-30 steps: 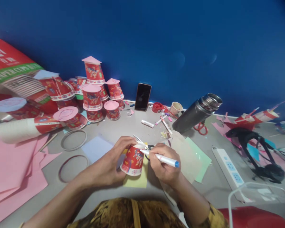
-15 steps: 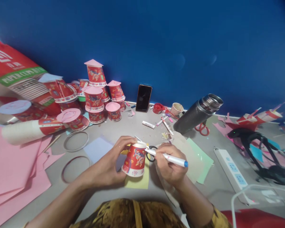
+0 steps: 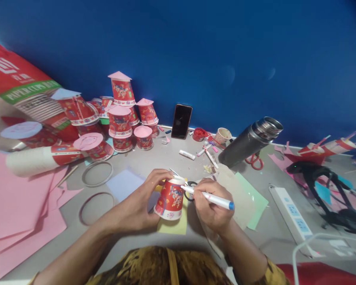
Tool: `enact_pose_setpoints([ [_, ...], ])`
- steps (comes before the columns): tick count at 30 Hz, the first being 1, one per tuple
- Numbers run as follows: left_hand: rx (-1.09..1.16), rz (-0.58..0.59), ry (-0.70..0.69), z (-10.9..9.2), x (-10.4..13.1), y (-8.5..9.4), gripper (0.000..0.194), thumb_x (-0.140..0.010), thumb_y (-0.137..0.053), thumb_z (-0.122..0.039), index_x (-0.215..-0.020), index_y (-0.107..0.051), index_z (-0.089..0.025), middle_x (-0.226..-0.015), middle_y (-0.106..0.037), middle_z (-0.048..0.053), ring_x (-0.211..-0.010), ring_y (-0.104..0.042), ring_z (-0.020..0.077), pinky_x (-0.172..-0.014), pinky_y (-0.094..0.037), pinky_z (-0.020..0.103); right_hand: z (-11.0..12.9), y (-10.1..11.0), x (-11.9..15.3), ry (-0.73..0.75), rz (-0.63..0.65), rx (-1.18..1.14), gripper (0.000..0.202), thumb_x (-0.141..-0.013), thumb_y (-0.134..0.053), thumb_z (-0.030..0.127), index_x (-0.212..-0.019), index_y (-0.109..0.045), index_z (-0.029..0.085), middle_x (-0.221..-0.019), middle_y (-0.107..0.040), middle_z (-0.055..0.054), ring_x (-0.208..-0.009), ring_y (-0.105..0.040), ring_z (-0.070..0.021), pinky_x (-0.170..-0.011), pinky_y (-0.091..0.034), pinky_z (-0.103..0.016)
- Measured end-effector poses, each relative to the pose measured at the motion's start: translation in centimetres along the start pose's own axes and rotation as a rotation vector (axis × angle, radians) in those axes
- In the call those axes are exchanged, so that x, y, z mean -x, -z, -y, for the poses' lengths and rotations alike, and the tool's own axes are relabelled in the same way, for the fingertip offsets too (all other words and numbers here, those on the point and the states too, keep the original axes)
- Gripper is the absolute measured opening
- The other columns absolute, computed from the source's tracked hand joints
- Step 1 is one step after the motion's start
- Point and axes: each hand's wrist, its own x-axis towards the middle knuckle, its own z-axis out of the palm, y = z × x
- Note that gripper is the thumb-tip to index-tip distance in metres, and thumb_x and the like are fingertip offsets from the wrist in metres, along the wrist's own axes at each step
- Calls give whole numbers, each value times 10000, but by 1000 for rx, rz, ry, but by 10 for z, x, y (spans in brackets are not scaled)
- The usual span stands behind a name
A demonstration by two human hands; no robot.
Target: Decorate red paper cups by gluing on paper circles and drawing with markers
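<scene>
My left hand (image 3: 142, 202) grips a red patterned paper cup (image 3: 171, 200), which is upside down with its white rim at the bottom. A white marker with a blue end (image 3: 215, 200) is pinched in my right hand (image 3: 212, 202). Its tip points left and meets the cup's upper right side, or lies very close to it. Black-handled scissors (image 3: 191, 191) are partly hidden behind the marker and cup. Under the cup lies a yellow paper sheet (image 3: 173, 227), with a pale blue sheet (image 3: 126, 183) to its left.
Stacked red cups with pink paper tops (image 3: 120, 120) stand back left, beside pink sheets (image 3: 14, 194). A phone (image 3: 181, 122) leans on the blue wall. A dark flask (image 3: 247, 142), a power strip (image 3: 290, 213) and a black headset-like frame (image 3: 329, 198) are on the right.
The view has shifted slightly, so the background sits a little further right. The cup appears slightly right, closer to the marker tip. Both hands keep their holds.
</scene>
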Motion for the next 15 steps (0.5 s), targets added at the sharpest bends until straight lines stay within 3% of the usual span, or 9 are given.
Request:
enact_pose_setpoints([
  [11, 10, -25, -2, 2, 0, 0, 748, -818, -762, -127, -1488, -474, -293, -1464, -564, 138, -1437, -559, 328, -1155, -571, 517, -1, -2, 4, 24, 43, 0, 142, -925, -625, 114, -853, -671, 227, -666, -709, -7, -582, -702, -169, -581, -584, -280],
  [15, 5, -19, -22, 1, -1, 0, 760, -823, -755, -126, -1499, -459, -309, -1473, -563, 126, -1433, -559, 316, -1160, -565, 511, -2, -3, 4, 21, -1, 3, 143, -918, -623, 101, -876, -672, 229, -682, -712, -8, -593, -706, -177, -588, -589, -289],
])
